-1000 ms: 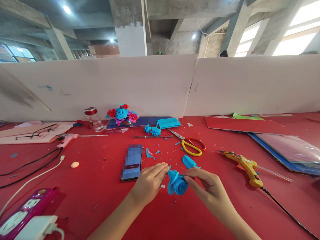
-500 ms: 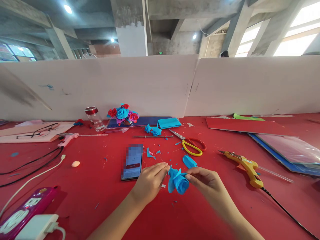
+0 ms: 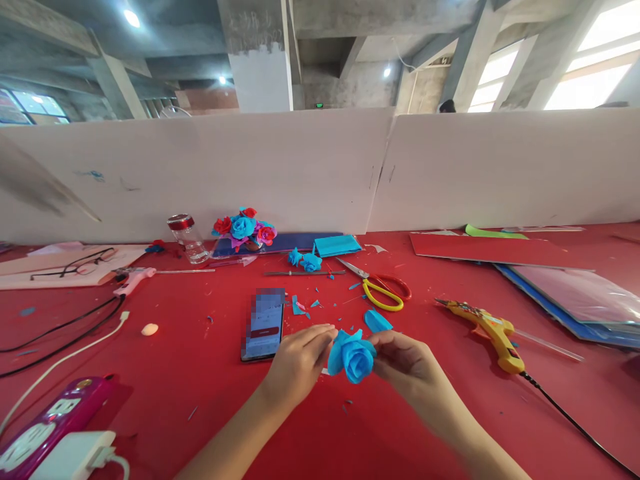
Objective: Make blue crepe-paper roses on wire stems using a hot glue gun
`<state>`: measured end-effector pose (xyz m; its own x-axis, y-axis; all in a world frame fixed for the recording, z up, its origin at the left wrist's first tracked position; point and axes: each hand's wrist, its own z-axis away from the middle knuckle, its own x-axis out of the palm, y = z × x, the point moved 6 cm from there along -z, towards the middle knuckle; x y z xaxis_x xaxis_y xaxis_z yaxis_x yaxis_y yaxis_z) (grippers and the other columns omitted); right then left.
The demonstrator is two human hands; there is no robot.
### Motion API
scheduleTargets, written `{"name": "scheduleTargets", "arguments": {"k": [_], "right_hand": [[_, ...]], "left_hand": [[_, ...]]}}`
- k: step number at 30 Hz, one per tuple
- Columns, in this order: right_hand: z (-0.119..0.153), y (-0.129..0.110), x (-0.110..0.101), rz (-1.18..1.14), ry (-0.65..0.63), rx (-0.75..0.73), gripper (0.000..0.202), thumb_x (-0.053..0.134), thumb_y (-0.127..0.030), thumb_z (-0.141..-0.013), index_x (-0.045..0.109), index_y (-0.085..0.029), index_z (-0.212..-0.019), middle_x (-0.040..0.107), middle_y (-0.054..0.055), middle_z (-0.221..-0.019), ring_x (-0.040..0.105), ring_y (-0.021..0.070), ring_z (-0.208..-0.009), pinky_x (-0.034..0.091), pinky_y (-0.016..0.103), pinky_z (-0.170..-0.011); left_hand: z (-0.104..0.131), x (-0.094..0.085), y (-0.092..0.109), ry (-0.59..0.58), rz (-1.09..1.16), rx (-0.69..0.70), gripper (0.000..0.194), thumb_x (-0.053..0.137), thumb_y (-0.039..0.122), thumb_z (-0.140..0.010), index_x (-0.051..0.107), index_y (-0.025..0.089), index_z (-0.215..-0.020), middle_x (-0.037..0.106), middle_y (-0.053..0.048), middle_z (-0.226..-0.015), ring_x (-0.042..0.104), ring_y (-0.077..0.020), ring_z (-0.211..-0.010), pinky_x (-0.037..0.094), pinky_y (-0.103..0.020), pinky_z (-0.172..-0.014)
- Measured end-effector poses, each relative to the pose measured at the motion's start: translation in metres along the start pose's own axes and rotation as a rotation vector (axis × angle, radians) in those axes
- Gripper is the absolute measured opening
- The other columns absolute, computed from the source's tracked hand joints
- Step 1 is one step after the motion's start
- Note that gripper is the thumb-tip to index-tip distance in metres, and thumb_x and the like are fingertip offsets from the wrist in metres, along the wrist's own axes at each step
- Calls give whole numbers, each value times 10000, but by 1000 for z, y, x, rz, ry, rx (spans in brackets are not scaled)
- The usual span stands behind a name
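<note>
phone [image 3: 265,337]: upper and left screen pixelated, leftover text too tiny to read
blue flower [image 3: 357,360]: base is tucked away behind petals and the left hand [image 3: 300,360], so no clue about a stem
right hand [image 3: 413,363]: some fingertips lost behind petals
forearms [image 3: 235,433]: both chopped by the bottom edge
power strip [image 3: 83,397]: left edge eats one end
green sign [image 3: 319,105]: way too small, sorry

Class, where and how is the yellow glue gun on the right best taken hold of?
Probably by its handle, coming from the near side. The glue gun lies flat with that handle angled toward the person and the cord trailing from its end. The nozzle points left, away from that grip, and may be hot.
</note>
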<state>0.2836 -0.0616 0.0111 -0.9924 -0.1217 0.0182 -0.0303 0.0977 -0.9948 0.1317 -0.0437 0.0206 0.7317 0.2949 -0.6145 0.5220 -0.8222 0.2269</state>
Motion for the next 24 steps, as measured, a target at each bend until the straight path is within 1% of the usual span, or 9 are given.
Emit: {"name": "scheduleTargets", "arguments": {"k": [5,9,13,15,18,19,21,22,24], "right_hand": [[-1,4,-4,61,35,-11,199,694,-363,-706,628,-181,-750,646,21,-725,595,161,-681,481,288,-668],[-1,4,-4,75,29,-27,157,700,-317,-699,625,-183,-728,639,9,-705,583,153,-672,474,278,-663],[0,1,-2,116,14,-58,91,662,-261,-731,604,-193,-744,621,-1,-714,562,145,-688,456,275,-679],[1,0,1,107,-10,-53,87,652,-254,-741,584,-200,-754,605,-6,-722,550,143,-704,447,281,-694],[1,-2,4,51,-37,-42,131,678,-266,-721,565,-206,-750,573,-18,-717,521,132,-698,436,271,-681],[1,-2,4,30,-40,-36,143,686,-272,-715,563,-206,-747,567,-18,-717,516,131,-695,434,267,-674],[1,-2,3,1,-38,-29,153,685,-287,-720,561,-202,-749,564,-14,-713,514,130,-686,432,264,-658],[1,-3,3,0,-35,-31,152,676,-295,-730,562,-199,-752,565,-10,-711,516,131,-681,431,263,-648],[0,-9,2,23,-35,-48,142,646,-312,-760,567,-194,-767,573,1,-717,521,134,-681,429,261,-639]], "left_hand": [[-1,-2,1,21,-16,2,207,440,233,-908,631,162,-947,725,-67,-905,694,-181,-819,577,-278,-714],[-1,-2,0,26,15,-21,203,448,239,-904,634,171,-948,726,-62,-898,694,-177,-807,571,-271,-715],[-2,0,-2,-6,140,-112,147,527,178,-853,649,183,-934,724,-48,-904,688,-167,-808,555,-245,-718],[-2,2,-3,-31,208,-166,168,551,128,-821,656,186,-939,722,-47,-917,683,-169,-820,546,-240,-718],[-2,3,-3,-40,276,-212,229,551,67,-783,657,188,-947,722,-40,-898,676,-169,-795,530,-234,-695],[-1,4,-3,-39,294,-220,229,550,59,-773,659,188,-927,721,-34,-869,671,-163,-761,521,-227,-670],[-1,6,-4,-36,317,-240,176,543,60,-761,659,181,-815,698,-12,-746,635,-138,-642,487,-203,-586],[-1,6,-5,-32,320,-256,153,536,67,-759,642,174,-732,665,2,-668,597,-123,-576,457,-192,-538],[0,7,-9,-16,311,-305,201,514,80,-754,553,163,-575,548,32,-528,488,-92,-471,377,-174,-455]]}}
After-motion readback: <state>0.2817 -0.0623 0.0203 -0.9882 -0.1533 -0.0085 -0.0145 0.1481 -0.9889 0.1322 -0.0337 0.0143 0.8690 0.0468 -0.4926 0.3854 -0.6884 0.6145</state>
